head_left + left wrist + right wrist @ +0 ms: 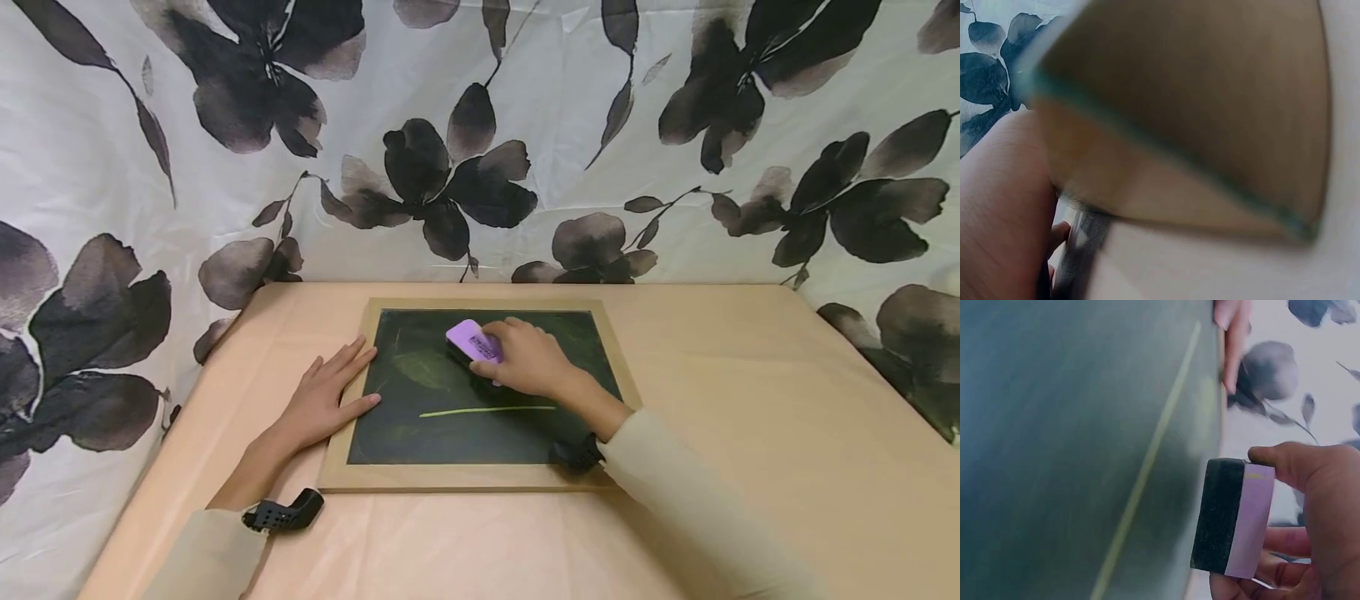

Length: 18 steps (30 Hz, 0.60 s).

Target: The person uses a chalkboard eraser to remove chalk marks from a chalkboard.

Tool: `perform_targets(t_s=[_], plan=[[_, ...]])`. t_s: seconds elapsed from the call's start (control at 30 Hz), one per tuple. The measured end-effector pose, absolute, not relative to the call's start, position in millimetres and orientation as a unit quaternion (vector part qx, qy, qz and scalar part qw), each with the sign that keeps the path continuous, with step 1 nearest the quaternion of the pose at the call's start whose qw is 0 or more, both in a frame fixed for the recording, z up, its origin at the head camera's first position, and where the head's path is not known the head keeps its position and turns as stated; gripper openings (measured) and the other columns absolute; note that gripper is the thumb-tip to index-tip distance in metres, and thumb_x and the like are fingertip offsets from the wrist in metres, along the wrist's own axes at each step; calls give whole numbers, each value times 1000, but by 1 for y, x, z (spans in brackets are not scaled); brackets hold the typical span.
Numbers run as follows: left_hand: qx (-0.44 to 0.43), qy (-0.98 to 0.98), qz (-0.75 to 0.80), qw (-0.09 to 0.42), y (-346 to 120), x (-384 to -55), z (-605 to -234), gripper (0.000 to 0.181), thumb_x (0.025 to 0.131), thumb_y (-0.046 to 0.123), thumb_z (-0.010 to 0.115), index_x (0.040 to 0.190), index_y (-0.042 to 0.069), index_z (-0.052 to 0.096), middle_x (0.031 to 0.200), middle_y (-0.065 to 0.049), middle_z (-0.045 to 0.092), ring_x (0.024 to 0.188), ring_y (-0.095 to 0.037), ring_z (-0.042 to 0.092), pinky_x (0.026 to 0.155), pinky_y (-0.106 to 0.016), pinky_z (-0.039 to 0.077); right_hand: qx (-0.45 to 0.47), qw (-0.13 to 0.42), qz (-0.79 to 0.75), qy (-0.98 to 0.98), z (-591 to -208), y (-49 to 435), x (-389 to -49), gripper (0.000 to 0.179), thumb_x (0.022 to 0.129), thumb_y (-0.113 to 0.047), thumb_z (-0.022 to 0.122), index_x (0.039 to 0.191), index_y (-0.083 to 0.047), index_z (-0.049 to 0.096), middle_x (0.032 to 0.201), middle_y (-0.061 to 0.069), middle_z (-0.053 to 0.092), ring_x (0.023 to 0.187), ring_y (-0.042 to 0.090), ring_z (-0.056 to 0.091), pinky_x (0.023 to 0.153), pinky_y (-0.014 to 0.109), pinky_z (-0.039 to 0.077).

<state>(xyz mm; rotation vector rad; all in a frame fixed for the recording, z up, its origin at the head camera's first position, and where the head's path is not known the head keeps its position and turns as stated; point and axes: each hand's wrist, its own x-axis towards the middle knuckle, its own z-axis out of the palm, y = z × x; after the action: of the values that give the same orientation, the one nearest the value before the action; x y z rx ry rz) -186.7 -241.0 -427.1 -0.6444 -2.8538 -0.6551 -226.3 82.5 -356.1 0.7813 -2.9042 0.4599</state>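
Observation:
A chalkboard (pixel 465 446) with a light wooden frame lies on the table. Across its lower half runs a yellow chalk line (pixel 487 410); fainter yellowish smudges show above it. My right hand (pixel 528 358) grips a purple eraser (pixel 474 340) by its sides over the board's upper middle. In the right wrist view the eraser (pixel 1254 519) shows its dark felt face turned toward the board. My left hand (pixel 322 396) rests with fingers spread on the frame's left edge, thumb tip at the dark surface. The left wrist view is mostly filled by a blurred brown shape.
The table (pixel 720 375) has a light peach cover and extends on both sides of the board. Behind it hangs a white cloth (pixel 570 83) with dark flowers. A black wrist camera (pixel 285 510) sits at the left wrist, another (pixel 576 455) over the board's lower right.

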Motion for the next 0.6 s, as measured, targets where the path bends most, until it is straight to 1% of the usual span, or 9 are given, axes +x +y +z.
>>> perform_targets(t_s=[0.13,0.33,0.47,0.6], plan=[[-215,-949,-218,76,-241,-186,-428,75,91,48,60,151,13,32,158,-10,17,141,-37,20,109,-61,7,235,70,166,-955,-350,120,-222,60,83,-48,68,126,-5,62,98,8,63,79,21,56,63,37,46],[-214,-949,-219,74,-240,-186,-427,75,91,49,59,151,13,32,158,-10,17,141,-37,20,110,-61,6,213,65,185,-957,-350,173,-207,57,85,-39,69,122,4,61,99,13,64,81,23,55,64,37,44],[-211,-950,-220,70,-241,-185,-426,75,91,48,59,151,13,31,158,-10,17,142,-37,19,110,-60,6,201,54,177,-962,-356,191,-194,59,85,-38,70,123,5,59,103,16,62,78,24,55,62,38,45],[-210,-950,-219,70,-240,-185,-426,75,91,48,59,151,13,32,158,-10,17,142,-37,19,110,-60,6,195,45,161,-966,-364,199,-184,61,85,-39,70,124,6,58,101,16,60,74,22,54,59,35,44]])
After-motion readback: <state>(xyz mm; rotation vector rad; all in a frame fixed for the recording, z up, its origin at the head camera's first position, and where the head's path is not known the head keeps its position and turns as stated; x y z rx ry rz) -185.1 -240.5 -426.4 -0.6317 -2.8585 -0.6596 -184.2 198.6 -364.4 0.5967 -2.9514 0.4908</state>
